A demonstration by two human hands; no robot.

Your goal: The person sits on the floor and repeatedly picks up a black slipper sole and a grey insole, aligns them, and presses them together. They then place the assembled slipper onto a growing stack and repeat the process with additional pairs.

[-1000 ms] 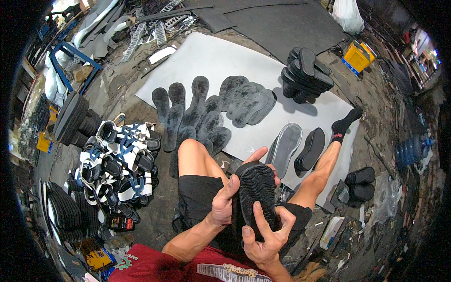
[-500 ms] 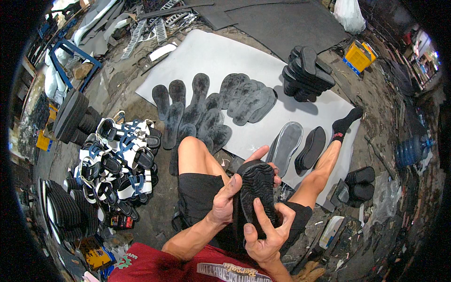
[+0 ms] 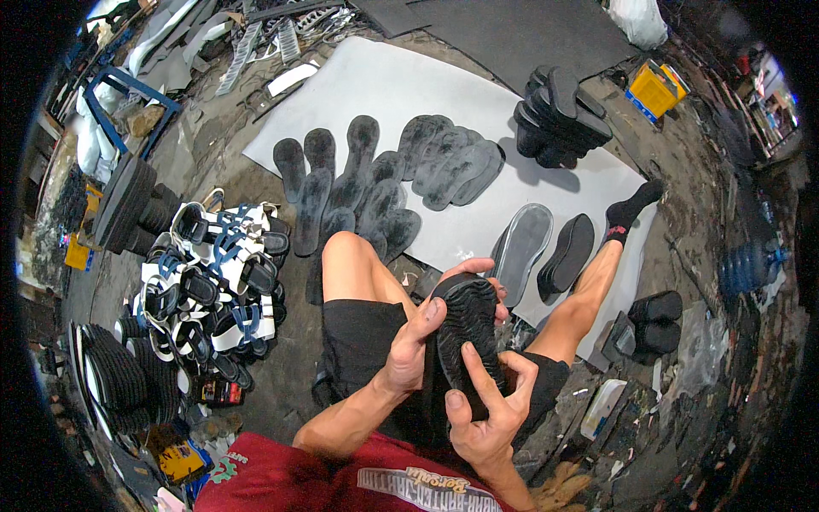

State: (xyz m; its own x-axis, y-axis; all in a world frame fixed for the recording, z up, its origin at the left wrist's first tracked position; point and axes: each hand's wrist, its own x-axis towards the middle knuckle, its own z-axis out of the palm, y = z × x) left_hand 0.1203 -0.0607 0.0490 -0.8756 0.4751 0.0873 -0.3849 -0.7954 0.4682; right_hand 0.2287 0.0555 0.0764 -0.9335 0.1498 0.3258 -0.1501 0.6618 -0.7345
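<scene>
- Black sole [image 3: 469,320]: lower centre of the frame, between the two hands, ridged face upward; its long axis runs roughly top to bottom in the frame, the lower end partly hidden.
- Left hand [image 3: 406,357]: gripping the sole; thumb along its left edge, fingers passing behind and showing past its upper end and upper right edge. This hand lies nearer the upper end.
- Right hand [image 3: 493,420]: nearer the lower end; index fingertip on the ridges, thumb apart from it at lower left, other fingers bent by the right edge. Whether these close behind the sole cannot be told.
- White sheet [image 3: 341,94]: above the hands, bearing flat grey-black soles [image 3: 461,175] at upper centre.
</scene>
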